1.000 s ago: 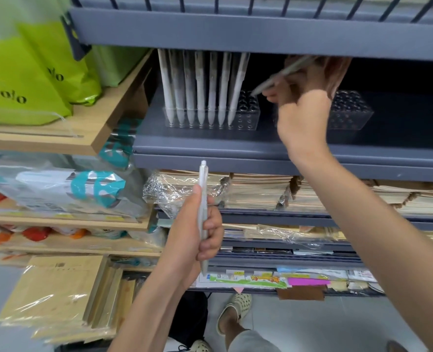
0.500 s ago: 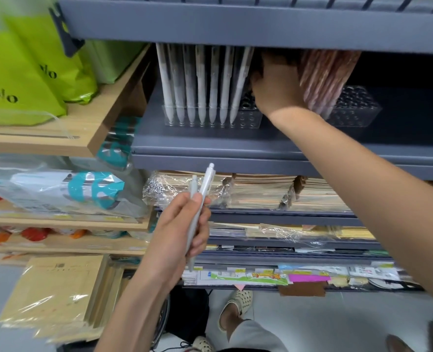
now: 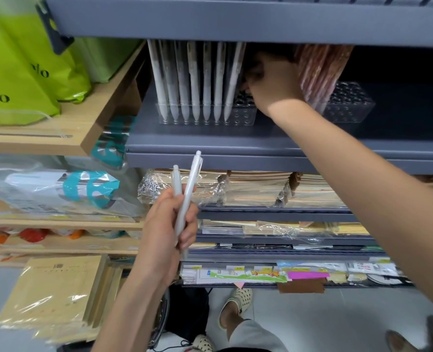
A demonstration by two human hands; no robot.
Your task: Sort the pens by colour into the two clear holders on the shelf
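Note:
My left hand [image 3: 169, 232] is below the grey shelf, shut on two white pens [image 3: 188, 191] that point up. On the shelf, the left clear holder [image 3: 244, 115] has several white pens [image 3: 195, 80] standing in a row. My right hand [image 3: 274, 85] reaches deep into the shelf between the two holders. Its fingers are curled out of sight, so I cannot tell if it holds anything. A blurred bunch of brownish-pink pens [image 3: 319, 69] leans in the right clear holder [image 3: 350, 105], touching the hand's right side.
The upper shelf's grey edge [image 3: 235, 19] hangs low over the pen tops. Green bags [image 3: 19, 80] sit on a wooden shelf at left. Wrapped notebooks [image 3: 256, 189] fill the shelves below. Padded envelopes [image 3: 52, 295] lie at the lower left, and feet in sandals [image 3: 235, 301] stand on the floor.
My right hand, which held a single pen in front of the shelf, has gone deep between the holders. A second white pen now shows in my left hand. The brownish pens have come into view.

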